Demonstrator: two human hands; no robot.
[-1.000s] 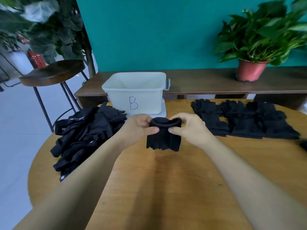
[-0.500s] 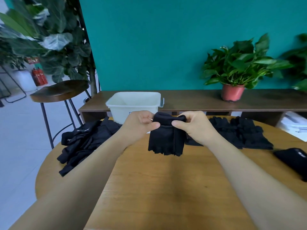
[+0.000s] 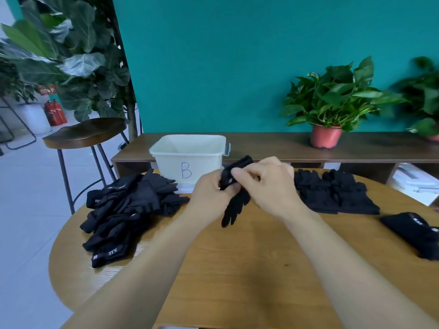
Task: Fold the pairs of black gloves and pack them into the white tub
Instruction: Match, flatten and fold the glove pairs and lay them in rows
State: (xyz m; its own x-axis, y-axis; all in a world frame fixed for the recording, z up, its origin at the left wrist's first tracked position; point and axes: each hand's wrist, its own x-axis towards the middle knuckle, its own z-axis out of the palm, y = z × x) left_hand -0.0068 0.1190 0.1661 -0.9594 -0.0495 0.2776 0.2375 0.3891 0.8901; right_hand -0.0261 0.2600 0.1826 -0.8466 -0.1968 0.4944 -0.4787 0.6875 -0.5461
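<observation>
Both my hands hold one pair of black gloves (image 3: 234,205) above the middle of the round wooden table (image 3: 237,269). My left hand (image 3: 211,194) grips its cuff end from the left, and my right hand (image 3: 268,186) pinches the same cuff from the right; the glove fingers hang down below. The white tub (image 3: 190,160), marked with a blue B, stands just behind my hands at the table's far edge. A loose heap of black gloves (image 3: 128,210) lies on the left, and a flatter spread of black gloves (image 3: 332,193) lies on the right.
More black gloves (image 3: 415,233) lie at the table's right edge. A dark wooden stool (image 3: 83,136) stands to the left of the table. Behind runs a low wooden bench (image 3: 285,148) with a potted plant (image 3: 330,105) against a teal wall.
My hands have come closer together and twisted the gloves, so the pair now hangs narrower with its fingers pointing down. The camera has tilted up a little.
</observation>
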